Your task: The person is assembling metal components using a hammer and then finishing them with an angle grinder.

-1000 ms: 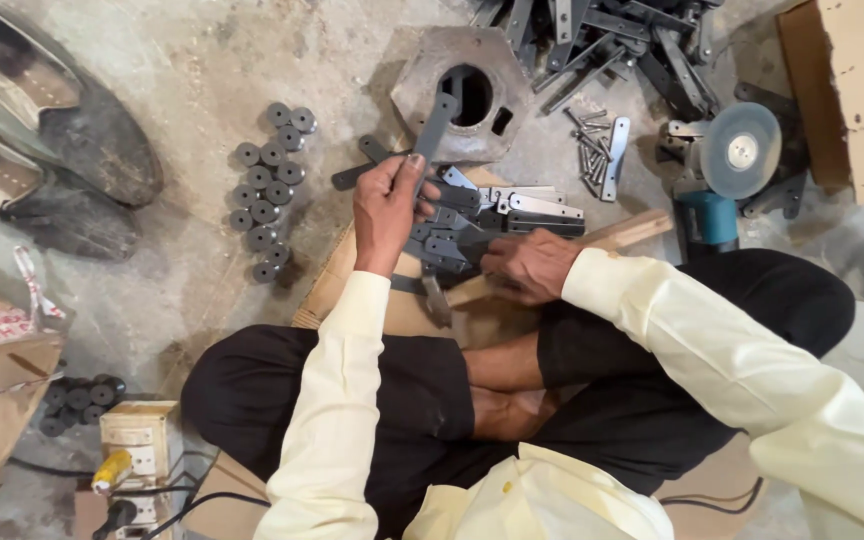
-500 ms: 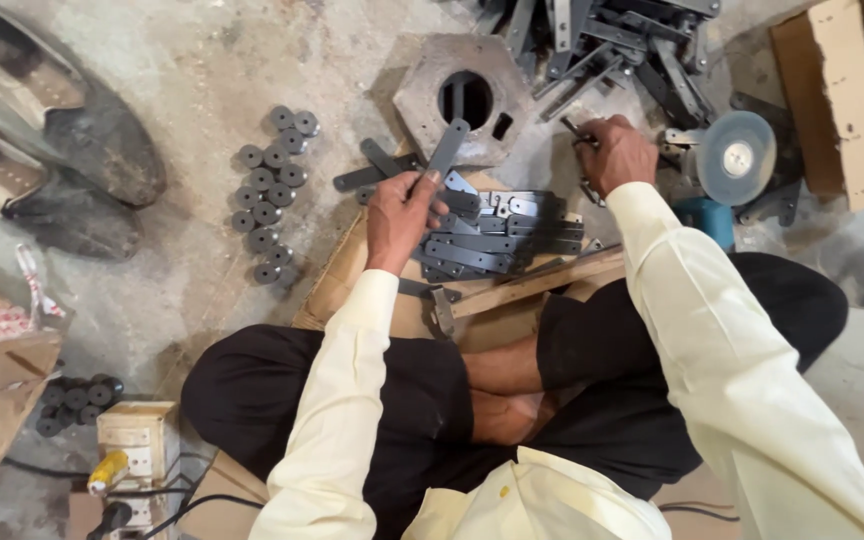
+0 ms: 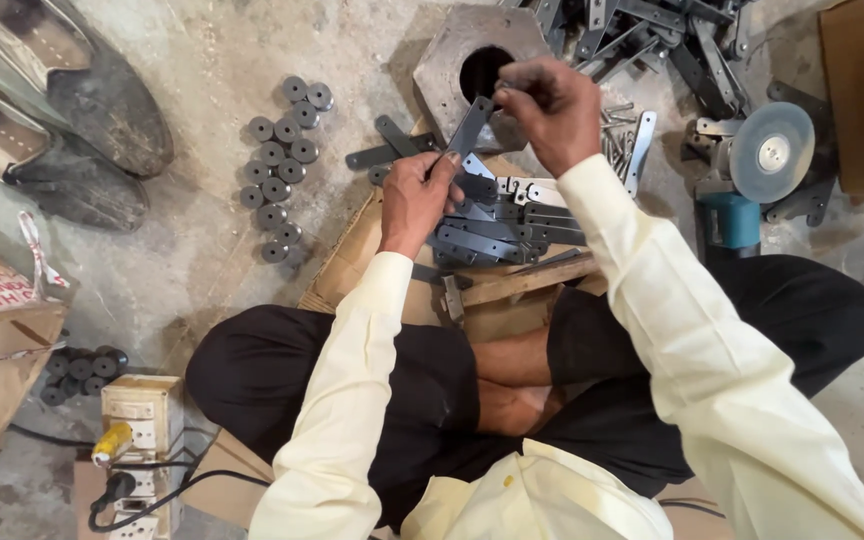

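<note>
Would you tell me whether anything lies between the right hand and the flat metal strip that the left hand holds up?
Nothing visible does. The right hand is already at the upper end of the metal strip, while the left hand grips its lower end, above the hexagonal block.

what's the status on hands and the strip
Left hand grips metal strip upright. Right hand pinches its top end. Strip pile right below.

Angle grinder [image 3: 752, 190] body partly hidden
</note>
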